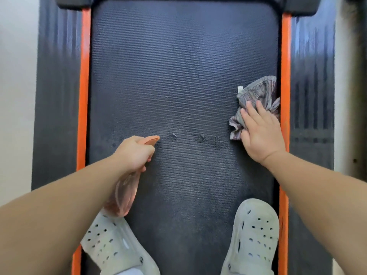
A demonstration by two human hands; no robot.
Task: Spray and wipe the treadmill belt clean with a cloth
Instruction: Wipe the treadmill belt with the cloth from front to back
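The job looks like it is in an early or middle part. The belt (178,76) has a few small wet spots (202,138) in a row across its middle, so some spray is already on it. Those spots are not wiped yet. The far half of the belt looks dry and a bit gray, and I see no wet there. The near part by the shoes (256,235) has pale, smudgy marks. So I think most of the wiping is left to do, and maybe more spraying too.

The left hand (135,153) wraps its fingers round the top of the spray bottle (125,193), and the nozzle points right, toward the wet spots. The bottle hangs over the near left part of the belt. The right hand (260,133) lies flat with straight fingers and presses down on the cloth (256,92). The cloth sits at the right edge of the belt, just right of the wet spots. It touches the right one of the two orange strips (285,56).

The belt is dark and flat, with a bumpy pattern of tiny dots, like rough rubber. The spray bottle is see-through pink plastic, smooth and rounded. The cloth is gray, soft and crumpled, with thin stripes and a little white tag. The orange strips are bright and run along both sides of the belt. The shoes are pale, rubbery and full of small holes.
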